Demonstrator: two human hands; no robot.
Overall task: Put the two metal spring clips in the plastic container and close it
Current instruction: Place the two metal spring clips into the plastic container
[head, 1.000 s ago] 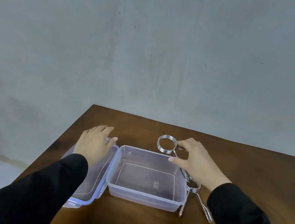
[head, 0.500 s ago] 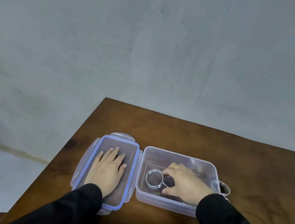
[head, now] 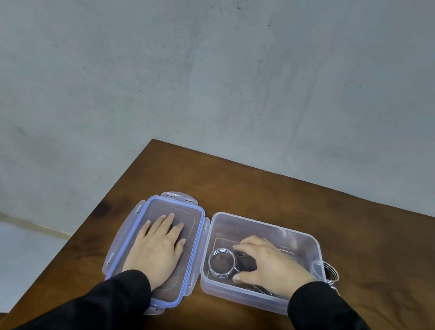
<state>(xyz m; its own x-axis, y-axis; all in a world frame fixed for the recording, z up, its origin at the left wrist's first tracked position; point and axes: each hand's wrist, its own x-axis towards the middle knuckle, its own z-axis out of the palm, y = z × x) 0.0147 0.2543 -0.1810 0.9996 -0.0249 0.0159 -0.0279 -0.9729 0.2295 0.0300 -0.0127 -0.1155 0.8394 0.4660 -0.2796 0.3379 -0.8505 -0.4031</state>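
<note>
While the right hand (head: pixel 268 264) sits inside the clear plastic container (head: pixel 254 296), fingers curled loosely about the first spring clip (head: pixel 221 261) on its floor — whether it still grips I cannot tell — the left hand (head: pixel 158 247) lies flat and open on the blue-rimmed lid (head: pixel 122 238). Just beyond the right wrist, outside the wall, the second spring clip (head: pixel 332 274) waits; a sleeve brushing past could knock it away.

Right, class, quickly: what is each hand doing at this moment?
Left hand: open, flat on the lid.
Right hand: inside the container, fingers on the first spring clip; grip unclear.
</note>
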